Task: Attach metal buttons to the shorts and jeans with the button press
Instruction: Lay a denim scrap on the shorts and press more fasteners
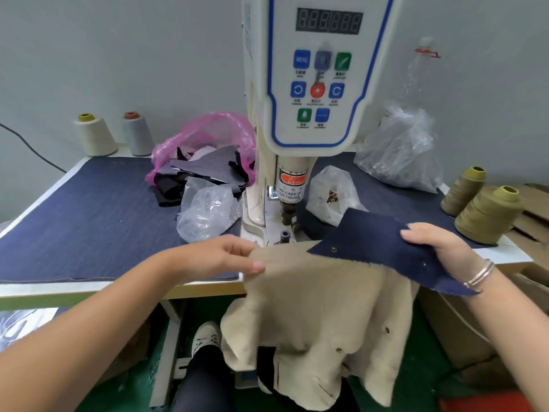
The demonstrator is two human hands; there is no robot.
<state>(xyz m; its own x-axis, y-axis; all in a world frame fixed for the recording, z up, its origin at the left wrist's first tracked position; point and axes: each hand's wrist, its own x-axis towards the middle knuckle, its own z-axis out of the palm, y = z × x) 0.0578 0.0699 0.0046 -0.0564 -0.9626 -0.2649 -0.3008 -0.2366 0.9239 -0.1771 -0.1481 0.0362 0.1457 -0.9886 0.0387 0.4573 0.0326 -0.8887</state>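
At centre frame the left hand [230, 255] pinches the top edge of a beige cloth [320, 307] between thumb and fingers, just below the press [297, 114]. That cloth hangs over the table [89, 209] edge toward the floor, with a few small buttons showing low on it. At right, the right hand [436, 248] grips a navy denim piece [377, 242], fingers curled over its top edge and thumb hidden beneath; the piece lies partly over the beige cloth and carries two small metal buttons. Its left tip sits just right of the lower die [285, 235], which is bare, with the punch [287, 214] raised above it.

This looks like a changeover between pieces: nothing lies under the punch. The next move seems to call for setting one cloth aside and sliding the other flat over the die, with a button loaded, fingers kept away from the punch. Likely button bags [329, 197] sit beside the press, centre right; thread cones [487, 215] stand at far right.
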